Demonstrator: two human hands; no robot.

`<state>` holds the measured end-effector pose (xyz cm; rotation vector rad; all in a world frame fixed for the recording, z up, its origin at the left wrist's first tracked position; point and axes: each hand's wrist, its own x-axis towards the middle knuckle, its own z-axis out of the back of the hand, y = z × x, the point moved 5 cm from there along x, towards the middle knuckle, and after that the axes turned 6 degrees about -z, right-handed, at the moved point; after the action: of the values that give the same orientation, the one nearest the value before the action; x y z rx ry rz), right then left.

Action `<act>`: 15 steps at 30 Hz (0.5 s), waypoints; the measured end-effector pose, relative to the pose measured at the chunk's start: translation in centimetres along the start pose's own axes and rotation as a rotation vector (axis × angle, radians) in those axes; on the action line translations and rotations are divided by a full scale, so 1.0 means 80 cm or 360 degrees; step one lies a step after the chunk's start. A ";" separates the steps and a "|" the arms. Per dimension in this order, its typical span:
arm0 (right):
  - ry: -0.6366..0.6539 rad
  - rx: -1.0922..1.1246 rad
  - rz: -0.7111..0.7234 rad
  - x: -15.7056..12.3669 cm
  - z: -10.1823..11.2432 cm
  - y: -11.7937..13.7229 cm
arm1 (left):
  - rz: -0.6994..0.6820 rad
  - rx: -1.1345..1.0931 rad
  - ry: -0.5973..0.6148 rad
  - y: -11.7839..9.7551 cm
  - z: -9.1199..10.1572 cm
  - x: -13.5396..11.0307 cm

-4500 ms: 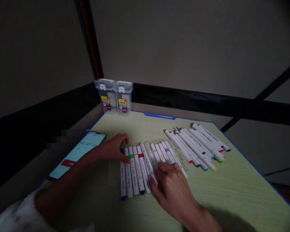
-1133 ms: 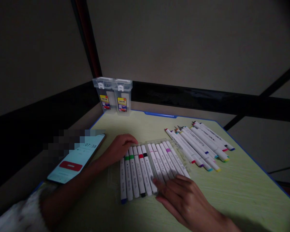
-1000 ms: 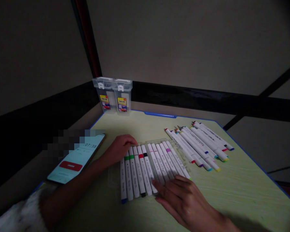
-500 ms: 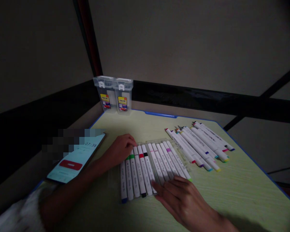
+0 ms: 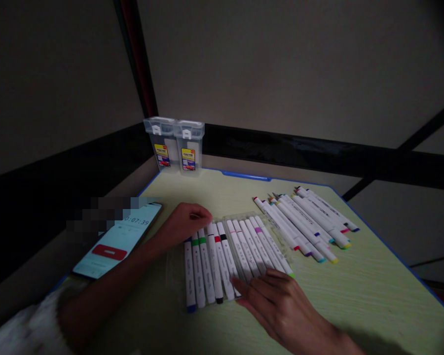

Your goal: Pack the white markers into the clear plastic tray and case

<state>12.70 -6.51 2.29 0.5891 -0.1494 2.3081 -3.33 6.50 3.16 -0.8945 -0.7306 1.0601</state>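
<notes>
Near the middle of the table, white markers with blue, green, red and black bands lie side by side in a clear plastic case. A second row of white markers, one with a purple band, fills the adjoining right half. My left hand is at the far end of the left row, fingers curled together at the marker tops; whether they grip one is hidden. Over the near end of the right row bends my right hand, thumb and curled fingers holding the case and markers down.
Loose white markers with coloured ends lie in a pile on the right. Two clear lidded boxes stand at the far left corner. A phone showing a timer rests beside my left forearm. The table has a blue edge.
My left hand has shifted slightly right along the marker tops, uncovering the blue band of the leftmost marker. Several markers in the left row have moved slightly. My right hand stays put.
</notes>
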 end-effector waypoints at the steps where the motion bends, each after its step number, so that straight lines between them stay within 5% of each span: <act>1: 0.0003 0.0001 0.0000 0.000 0.000 0.000 | 0.0032 -0.0034 0.0007 0.000 0.000 -0.001; 15: 0.0010 0.0013 0.0021 -0.001 -0.002 0.000 | 0.0121 -0.0267 -0.0047 0.005 0.001 0.000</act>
<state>12.71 -6.49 2.16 0.5870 -0.1412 2.3239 -3.59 6.58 2.84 -1.0587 -0.8248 1.0927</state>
